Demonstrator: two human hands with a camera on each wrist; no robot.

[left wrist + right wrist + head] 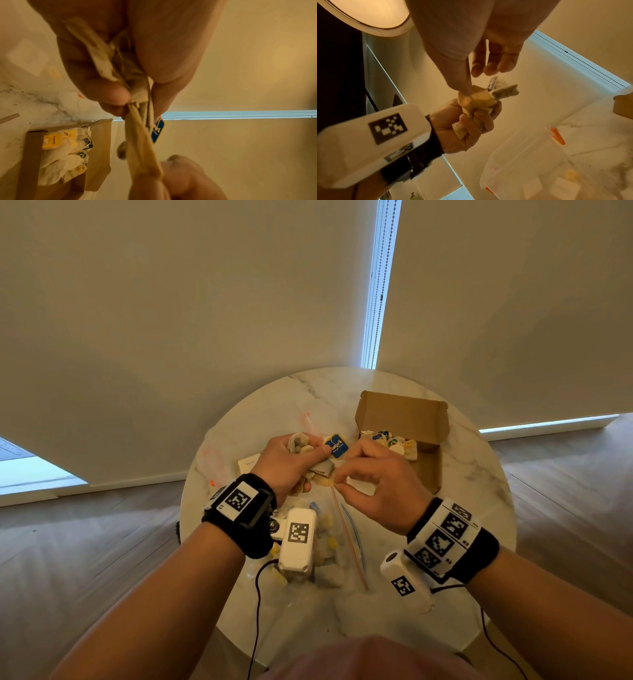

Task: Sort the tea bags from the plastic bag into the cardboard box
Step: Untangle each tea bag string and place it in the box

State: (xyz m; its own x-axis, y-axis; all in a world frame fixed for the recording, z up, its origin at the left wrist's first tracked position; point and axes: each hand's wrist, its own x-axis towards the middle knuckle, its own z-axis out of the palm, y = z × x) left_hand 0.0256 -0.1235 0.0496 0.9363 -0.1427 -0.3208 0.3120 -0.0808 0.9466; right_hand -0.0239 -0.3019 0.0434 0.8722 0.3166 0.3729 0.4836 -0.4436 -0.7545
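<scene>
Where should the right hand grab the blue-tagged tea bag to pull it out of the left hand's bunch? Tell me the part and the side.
Pinch the blue tag, coming from the cardboard box side. It sticks up flat past the left hand, whose fingers wrap the bunch of tea bags, so the pouches are likely harder to single out. The right hand now pinches a lower pouch edge.
</scene>
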